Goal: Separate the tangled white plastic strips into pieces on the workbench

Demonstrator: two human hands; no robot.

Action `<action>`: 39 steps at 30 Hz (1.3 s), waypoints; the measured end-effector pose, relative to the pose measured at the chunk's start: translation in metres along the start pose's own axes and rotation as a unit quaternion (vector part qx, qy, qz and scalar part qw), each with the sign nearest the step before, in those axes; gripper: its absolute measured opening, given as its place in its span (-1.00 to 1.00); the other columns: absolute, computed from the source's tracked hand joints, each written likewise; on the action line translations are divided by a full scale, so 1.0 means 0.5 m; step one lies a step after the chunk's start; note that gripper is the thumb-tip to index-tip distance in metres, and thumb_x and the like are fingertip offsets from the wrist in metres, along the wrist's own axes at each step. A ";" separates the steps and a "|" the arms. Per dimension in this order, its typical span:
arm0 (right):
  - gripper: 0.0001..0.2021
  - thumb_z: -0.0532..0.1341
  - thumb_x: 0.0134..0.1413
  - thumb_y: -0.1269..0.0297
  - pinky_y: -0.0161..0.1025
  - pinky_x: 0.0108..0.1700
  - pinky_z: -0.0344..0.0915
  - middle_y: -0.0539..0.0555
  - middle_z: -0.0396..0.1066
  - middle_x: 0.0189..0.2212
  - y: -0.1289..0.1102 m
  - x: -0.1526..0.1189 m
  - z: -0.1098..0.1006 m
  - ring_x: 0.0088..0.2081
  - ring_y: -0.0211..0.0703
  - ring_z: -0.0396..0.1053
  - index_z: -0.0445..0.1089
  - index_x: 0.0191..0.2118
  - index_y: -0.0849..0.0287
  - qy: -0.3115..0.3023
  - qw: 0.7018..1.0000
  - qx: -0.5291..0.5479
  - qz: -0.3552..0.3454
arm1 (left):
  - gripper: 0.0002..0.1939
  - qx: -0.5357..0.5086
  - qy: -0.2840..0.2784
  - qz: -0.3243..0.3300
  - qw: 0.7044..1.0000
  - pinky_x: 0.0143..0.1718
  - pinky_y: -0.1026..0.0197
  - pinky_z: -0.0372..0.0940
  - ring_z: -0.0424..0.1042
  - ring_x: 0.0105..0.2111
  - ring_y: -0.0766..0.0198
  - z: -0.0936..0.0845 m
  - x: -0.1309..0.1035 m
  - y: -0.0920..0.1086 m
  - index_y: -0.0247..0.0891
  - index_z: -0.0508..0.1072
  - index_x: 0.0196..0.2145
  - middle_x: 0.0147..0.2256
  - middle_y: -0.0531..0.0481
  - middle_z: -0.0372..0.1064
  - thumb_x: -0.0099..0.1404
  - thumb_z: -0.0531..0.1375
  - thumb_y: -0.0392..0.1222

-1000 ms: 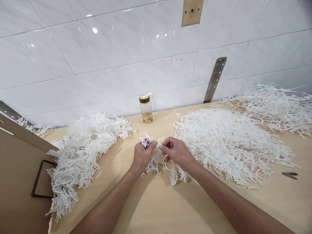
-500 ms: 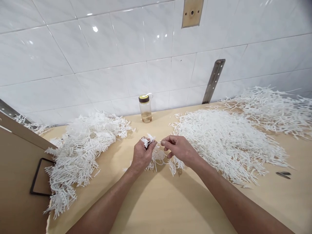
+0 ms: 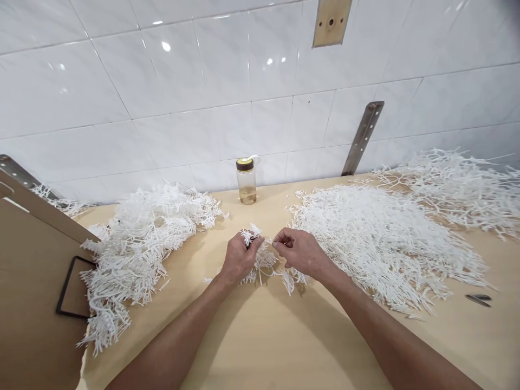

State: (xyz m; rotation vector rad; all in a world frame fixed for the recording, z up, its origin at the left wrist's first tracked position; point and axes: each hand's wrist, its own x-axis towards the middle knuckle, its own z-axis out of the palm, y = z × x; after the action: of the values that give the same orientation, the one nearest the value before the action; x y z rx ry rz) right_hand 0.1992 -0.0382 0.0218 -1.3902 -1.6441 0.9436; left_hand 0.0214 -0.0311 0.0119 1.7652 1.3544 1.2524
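My left hand (image 3: 240, 255) is closed around a white branching plastic sprig (image 3: 249, 234), whose tips poke out above the thumb and forefinger. Just to its right, my right hand (image 3: 299, 250) has thumb and fingertips pinched together; whatever lies between them is too small to make out. Beneath and between both hands rests a small bunch of white sprigs (image 3: 265, 260). A wide heap of white stringy pieces (image 3: 377, 233) spreads to the right of my right hand. Left of my left hand lies another heap of bushy white sprigs (image 3: 142, 249).
A clear bottle (image 3: 247, 187) with a dark lid and some liquid stands near the tiled wall. Small metal snips (image 3: 479, 299) lie at the right. A looser white pile (image 3: 459, 187) sits back right. At the left edge stands a brown panel (image 3: 36, 287) with a black handle.
The view has shifted slightly, moving the scene a little to the right. My right fingers have closed from a looser pose into a tight pinch. My left hand keeps its hold.
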 end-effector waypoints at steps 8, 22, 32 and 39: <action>-0.76 0.18 0.11 0.17 -0.38 -0.66 0.26 0.02 0.43 -0.53 -0.015 -0.005 -0.016 -0.65 -0.27 0.40 0.46 -0.46 0.19 -0.063 0.997 -0.007 0.037 | -0.74 0.014 0.003 0.040 0.999 -0.43 0.28 0.09 0.17 -0.53 0.33 0.001 -0.001 -0.004 -0.23 0.35 -0.51 -0.56 0.11 0.17 0.25 0.21 -0.06; -0.91 0.26 0.00 0.28 -0.34 -0.56 0.42 0.01 0.43 -0.46 -0.013 0.000 -0.014 -0.50 -0.25 0.41 0.44 -0.39 0.19 -0.020 0.998 0.064 0.018 | -0.76 0.076 -0.031 0.070 0.994 -0.47 0.31 0.14 0.25 -0.53 0.34 0.001 0.001 0.003 -0.25 0.34 -0.50 -0.54 0.10 0.24 0.26 0.19 -0.09; -0.92 0.25 0.10 0.39 -0.30 -0.33 0.26 -0.03 0.49 -0.46 -0.001 0.002 -0.003 -0.41 -0.26 0.39 0.46 -0.40 0.15 0.073 0.985 -0.116 -0.104 | -0.69 0.130 -0.066 0.070 0.987 -0.51 0.30 0.12 0.20 -0.57 0.33 0.002 0.007 -0.008 -0.22 0.32 -0.50 -0.57 0.11 0.22 0.28 0.15 0.02; -0.86 0.20 0.16 0.38 -0.31 -0.31 0.18 0.01 0.50 -0.44 0.003 0.000 -0.004 -0.39 -0.24 0.37 0.48 -0.39 0.18 0.048 0.977 -0.172 -0.120 | -0.67 0.149 -0.058 0.011 0.987 -0.51 0.29 0.10 0.18 -0.56 0.30 -0.006 0.019 -0.017 -0.22 0.32 -0.49 -0.59 0.12 0.20 0.24 0.15 0.10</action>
State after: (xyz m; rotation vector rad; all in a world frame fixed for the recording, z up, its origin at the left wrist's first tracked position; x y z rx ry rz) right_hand 0.2018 -0.0377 0.0214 -1.3930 -1.9132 0.4603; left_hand 0.0159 -0.0195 0.0089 2.0253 1.5186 0.9786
